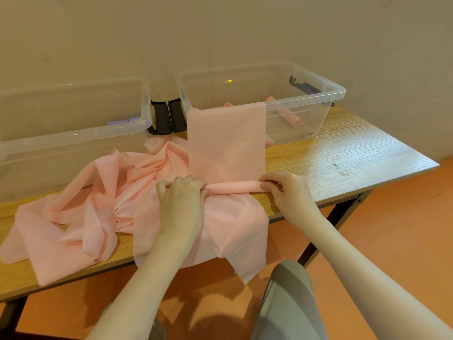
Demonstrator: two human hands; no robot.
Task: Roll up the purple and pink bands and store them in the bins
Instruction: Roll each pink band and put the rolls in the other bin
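The left hand (182, 190) and right hand (285, 186) curl their fingers (269, 177) round the two ends of a small roll (232, 187) at the near end of a pink band (226, 141); the band runs up from the desk (343, 155) and drapes over the right bin's (318, 94) front rim; loose pink bands (85, 212) lie heaped on the desk before the left bin (73, 133); rolled pink bands (293, 119) lie inside the right bin.

I count two clear bins: left bin (73, 133), right bin (306, 99). Two black latches (169, 117) sit between them. Two hands: left hand (182, 192), right hand (285, 186). One wooden table (343, 158). Pink bands: one pile (81, 217), exact count unclear; at least two rolled bands (293, 119) in right bin.
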